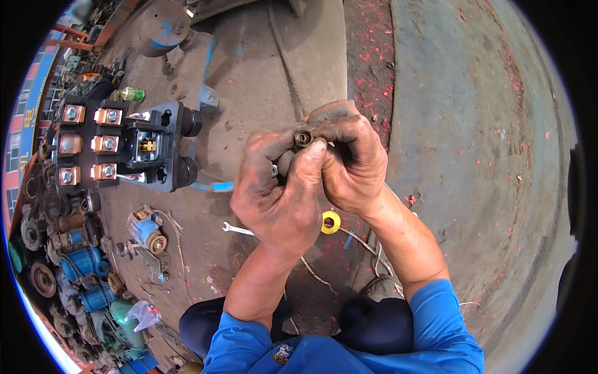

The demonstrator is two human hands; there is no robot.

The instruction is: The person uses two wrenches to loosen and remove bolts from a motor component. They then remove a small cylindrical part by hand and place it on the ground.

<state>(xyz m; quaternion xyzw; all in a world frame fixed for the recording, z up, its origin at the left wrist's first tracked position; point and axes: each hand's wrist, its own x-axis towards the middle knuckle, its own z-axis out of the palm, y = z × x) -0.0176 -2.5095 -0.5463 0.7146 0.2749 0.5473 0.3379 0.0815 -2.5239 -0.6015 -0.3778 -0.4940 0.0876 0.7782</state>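
My left hand (280,193) and my right hand (354,159) meet in front of me, both dirty with grease. Between their fingertips is a small dark round part (303,138) with a hollow end facing up. The left thumb and fingers close around it, and the right fingers pinch at its right side. Much of the part is covered by fingers. To the left, a black electrical switch block (128,146) with copper screw terminals appears large; what holds it up does not show.
An open-ended wrench (238,229), a yellow tape roll (331,222) and loose cable (380,262) lie on the ground below my hands. A small blue motor (147,230) stands left. Motors and machine parts (84,265) are heaped along the left edge. Bare ground (473,156) stretches right.
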